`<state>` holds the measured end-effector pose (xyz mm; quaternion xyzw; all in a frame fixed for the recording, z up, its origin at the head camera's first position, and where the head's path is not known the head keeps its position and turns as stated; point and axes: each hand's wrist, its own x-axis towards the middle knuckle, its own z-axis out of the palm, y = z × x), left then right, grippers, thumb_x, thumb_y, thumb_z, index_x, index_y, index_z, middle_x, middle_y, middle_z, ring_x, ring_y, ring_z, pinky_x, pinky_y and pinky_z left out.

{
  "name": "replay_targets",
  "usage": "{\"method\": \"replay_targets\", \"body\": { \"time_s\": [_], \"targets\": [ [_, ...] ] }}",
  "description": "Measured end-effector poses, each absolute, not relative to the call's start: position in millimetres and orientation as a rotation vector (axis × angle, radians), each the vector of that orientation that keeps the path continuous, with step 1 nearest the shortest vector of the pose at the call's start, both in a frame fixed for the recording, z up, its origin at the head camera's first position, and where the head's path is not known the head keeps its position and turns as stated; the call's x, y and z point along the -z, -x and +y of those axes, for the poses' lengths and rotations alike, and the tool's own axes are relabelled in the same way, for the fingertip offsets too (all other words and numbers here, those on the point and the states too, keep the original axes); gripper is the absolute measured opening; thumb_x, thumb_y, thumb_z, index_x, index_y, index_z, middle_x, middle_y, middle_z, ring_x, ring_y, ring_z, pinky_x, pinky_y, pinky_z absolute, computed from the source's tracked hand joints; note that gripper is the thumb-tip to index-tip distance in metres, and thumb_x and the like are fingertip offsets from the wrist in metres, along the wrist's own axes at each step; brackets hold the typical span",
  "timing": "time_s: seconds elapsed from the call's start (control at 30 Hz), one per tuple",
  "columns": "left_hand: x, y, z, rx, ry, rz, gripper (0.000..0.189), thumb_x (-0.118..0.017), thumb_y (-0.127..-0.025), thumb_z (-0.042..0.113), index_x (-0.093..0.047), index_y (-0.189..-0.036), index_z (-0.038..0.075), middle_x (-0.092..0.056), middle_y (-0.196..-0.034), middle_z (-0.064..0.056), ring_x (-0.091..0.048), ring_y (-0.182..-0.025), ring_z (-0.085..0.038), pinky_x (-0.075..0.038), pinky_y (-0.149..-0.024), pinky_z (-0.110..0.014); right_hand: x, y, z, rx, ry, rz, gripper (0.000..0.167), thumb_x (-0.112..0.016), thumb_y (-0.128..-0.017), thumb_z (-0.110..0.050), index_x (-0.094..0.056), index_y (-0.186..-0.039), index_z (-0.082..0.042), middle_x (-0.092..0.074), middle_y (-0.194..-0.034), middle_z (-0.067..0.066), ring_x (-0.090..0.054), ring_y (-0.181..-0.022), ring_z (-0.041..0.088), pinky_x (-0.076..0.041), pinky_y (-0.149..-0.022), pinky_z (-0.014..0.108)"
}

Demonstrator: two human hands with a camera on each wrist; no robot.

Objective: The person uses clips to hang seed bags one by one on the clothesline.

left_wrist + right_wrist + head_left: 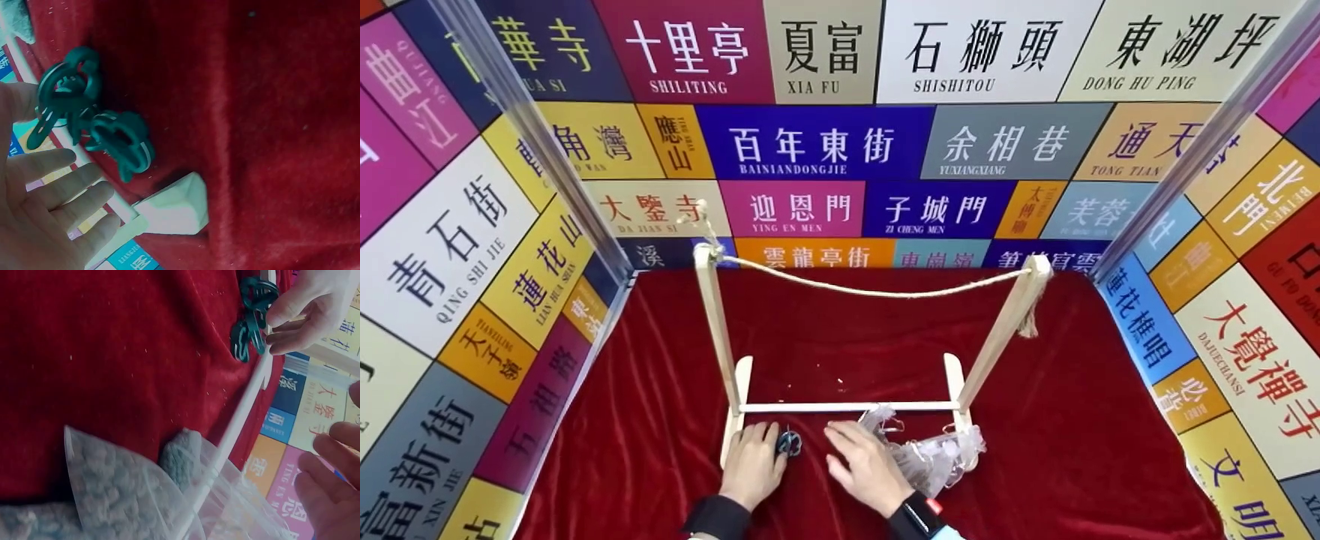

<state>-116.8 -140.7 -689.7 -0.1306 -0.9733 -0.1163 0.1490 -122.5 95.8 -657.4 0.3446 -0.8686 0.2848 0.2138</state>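
Observation:
On the red cloth lies a small cluster of dark teal looped clips (66, 104), just right of my left hand (755, 466) in the head view. That hand's fingers are extended, and the thumb side is right at the clips. My right hand (870, 463) hovers low over the cloth, fingers relaxed and spread, holding nothing. Sheer white drawstring pouches (930, 465) lie beside it, on its right in the head view. Through the mesh of one pouch (121, 486), knobby pale contents show in the right wrist view.
Ahead of my hands stands a wooden frame (996, 345) with two uprights, a low crossbar (847, 407) and feet. A slack rope (885, 293) hangs between the tops of the posts. Sign-patterned walls (825, 142) enclose the red cloth (1080, 450) on three sides.

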Motion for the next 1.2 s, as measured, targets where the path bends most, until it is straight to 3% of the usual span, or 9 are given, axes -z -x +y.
{"method": "replay_targets", "body": {
  "time_s": [0.5,0.77,1.03,1.2],
  "targets": [
    [698,125,-140,0.329,0.451,-2.736,0.041,-0.088,-0.068,0.018,-0.068,-0.099,-0.001,-0.068,-0.092,-0.017,-0.064,-0.085,-0.036,-0.052,-0.078,-0.048,666,122,90,-0.784,-0.947,-2.507,0.042,-0.078,-0.083,-0.011,-0.072,-0.123,0.000,-0.069,-0.125,0.013,-0.068,-0.112,0.027,-0.057,-0.095,0.040],
    [700,129,-140,0.379,0.467,-2.697,0.035,-0.081,-0.066,0.013,-0.067,-0.095,0.000,-0.065,-0.086,-0.015,-0.063,-0.078,-0.034,-0.050,-0.067,-0.046,665,123,91,-0.811,-0.938,-2.528,0.041,-0.078,-0.084,-0.011,-0.072,-0.123,0.000,-0.068,-0.125,0.013,-0.068,-0.112,0.027,-0.057,-0.095,0.040],
    [703,133,-143,0.466,0.439,-2.580,0.037,-0.082,-0.058,0.017,-0.064,-0.088,0.005,-0.061,-0.082,-0.009,-0.055,-0.077,-0.031,-0.046,-0.072,-0.045,665,121,93,-0.824,-0.929,-2.522,0.042,-0.078,-0.084,-0.011,-0.071,-0.125,-0.001,-0.068,-0.125,0.013,-0.068,-0.112,0.026,-0.057,-0.093,0.039],
    [697,136,-140,0.596,0.414,-2.549,0.040,-0.085,-0.062,0.019,-0.068,-0.095,0.006,-0.063,-0.090,-0.008,-0.059,-0.086,-0.030,-0.047,-0.079,-0.047,663,122,94,-0.843,-0.915,-2.537,0.043,-0.078,-0.085,-0.011,-0.071,-0.126,0.000,-0.068,-0.125,0.014,-0.068,-0.112,0.026,-0.058,-0.093,0.040]
  ]
}}
